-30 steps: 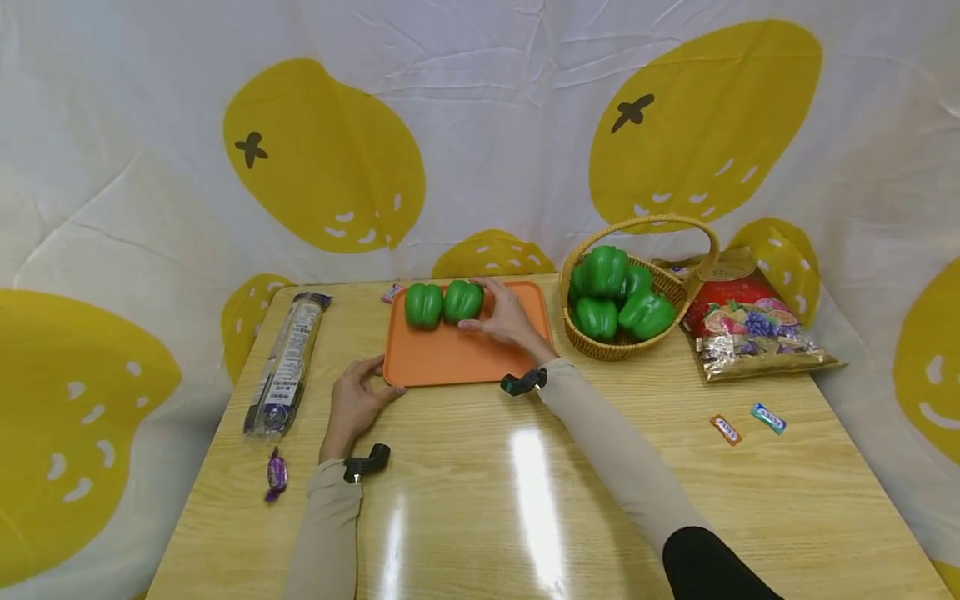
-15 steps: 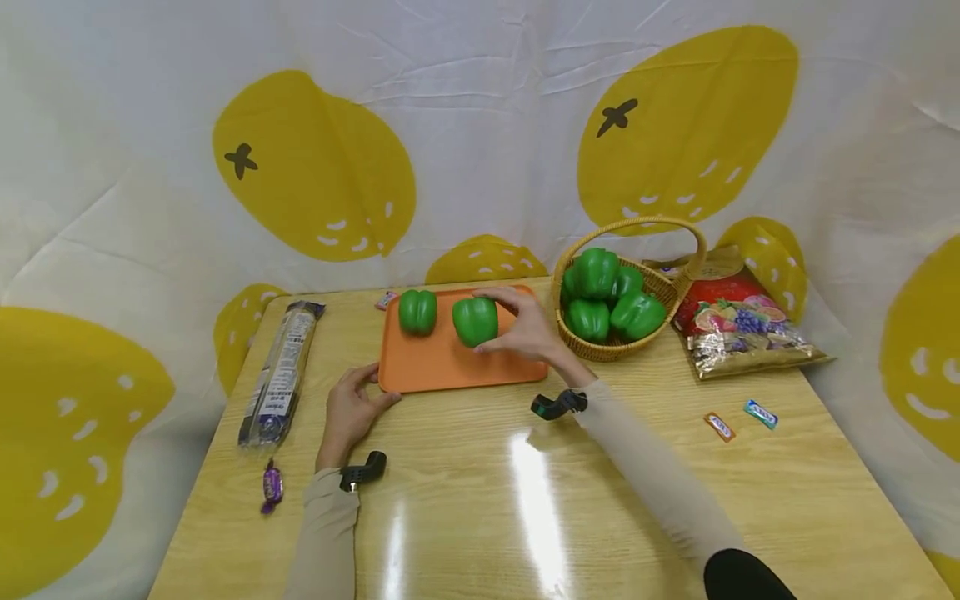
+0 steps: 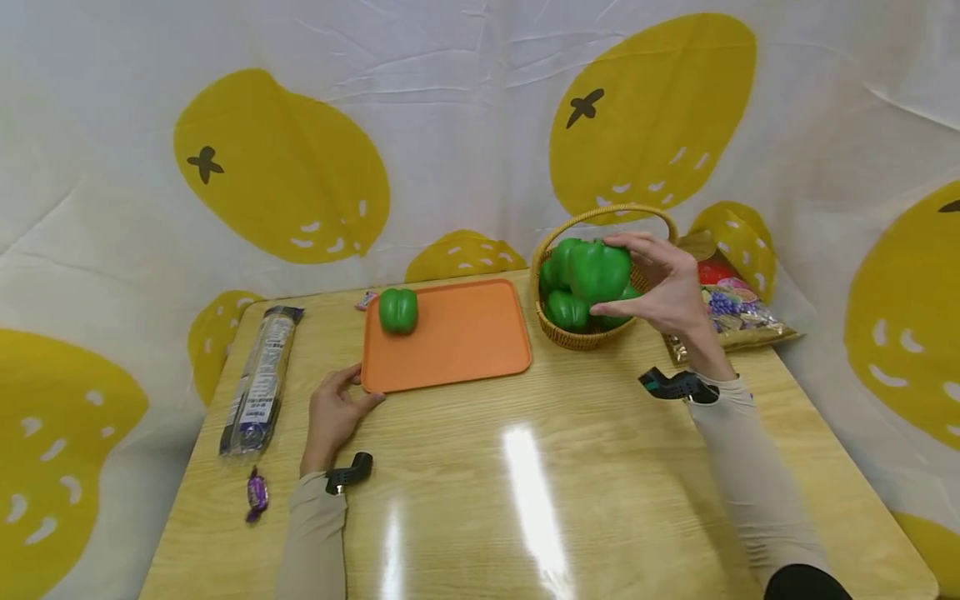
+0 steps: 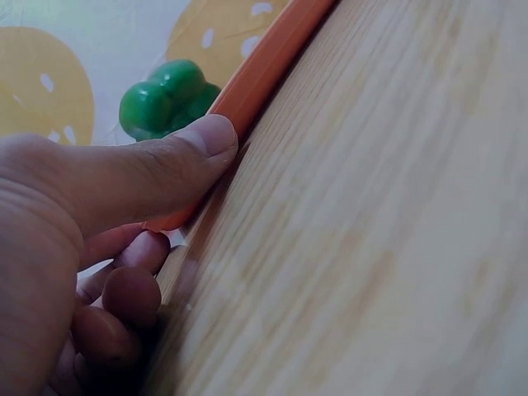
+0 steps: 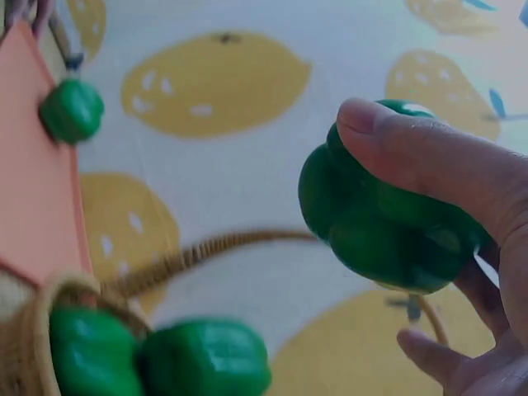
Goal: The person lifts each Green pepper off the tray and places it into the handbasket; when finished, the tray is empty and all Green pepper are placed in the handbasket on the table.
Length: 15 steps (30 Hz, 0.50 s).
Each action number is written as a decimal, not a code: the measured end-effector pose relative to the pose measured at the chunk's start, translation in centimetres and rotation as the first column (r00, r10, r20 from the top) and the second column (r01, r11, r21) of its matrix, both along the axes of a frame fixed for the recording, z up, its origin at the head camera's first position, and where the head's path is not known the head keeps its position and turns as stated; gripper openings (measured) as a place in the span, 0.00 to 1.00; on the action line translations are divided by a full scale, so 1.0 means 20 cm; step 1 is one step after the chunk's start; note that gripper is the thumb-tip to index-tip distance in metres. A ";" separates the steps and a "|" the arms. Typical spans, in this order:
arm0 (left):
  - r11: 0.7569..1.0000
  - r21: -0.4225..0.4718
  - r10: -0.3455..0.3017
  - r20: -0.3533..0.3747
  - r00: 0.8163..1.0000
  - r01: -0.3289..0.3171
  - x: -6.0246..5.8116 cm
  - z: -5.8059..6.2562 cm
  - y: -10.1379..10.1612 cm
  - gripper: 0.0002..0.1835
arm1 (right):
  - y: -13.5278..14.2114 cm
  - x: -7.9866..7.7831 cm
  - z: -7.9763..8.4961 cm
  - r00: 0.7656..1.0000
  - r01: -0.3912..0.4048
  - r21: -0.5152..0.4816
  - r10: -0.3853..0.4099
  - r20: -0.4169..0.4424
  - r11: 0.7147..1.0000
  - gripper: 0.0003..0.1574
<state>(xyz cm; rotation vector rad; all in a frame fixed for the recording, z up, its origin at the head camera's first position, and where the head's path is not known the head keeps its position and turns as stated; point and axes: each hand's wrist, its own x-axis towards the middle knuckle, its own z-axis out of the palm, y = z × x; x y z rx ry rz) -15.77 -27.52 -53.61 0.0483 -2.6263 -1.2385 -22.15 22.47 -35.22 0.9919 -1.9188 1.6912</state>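
Observation:
My right hand (image 3: 671, 287) grips a green bell pepper (image 3: 600, 271) between thumb and fingers, raised in front of the wicker basket (image 3: 573, 340). In the right wrist view the held bell pepper (image 5: 388, 214) is clear of the peppers below. Several more green peppers (image 3: 566, 310) lie in the basket, partly hidden by the held one. My left hand (image 3: 336, 412) holds the near left corner of the orange tray (image 3: 457, 333); in the left wrist view its thumb lies on the rim (image 4: 256, 74). One green pepper (image 3: 398, 312) stands on the tray's far left part.
Left of the tray lies a long clear-wrapped package (image 3: 262, 379), with a purple-wrapped candy (image 3: 257, 494) in front of it. A small pink candy (image 3: 366, 301) sits behind the tray. Right of the basket, a gold and red bag (image 3: 738, 312) is partly covered by my right hand.
My right hand has lifted a bell pepper off the tray and carried it right to the basket. My left hand has stayed at the tray's corner. The head view has shifted slightly.

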 end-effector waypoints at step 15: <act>1.000 0.002 0.015 0.026 1.000 -0.015 0.00 -0.01 0.00 0.37 | 0.24 -0.19 -0.20 0.941 0.242 0.123 -0.264 0.210 0.962 0.49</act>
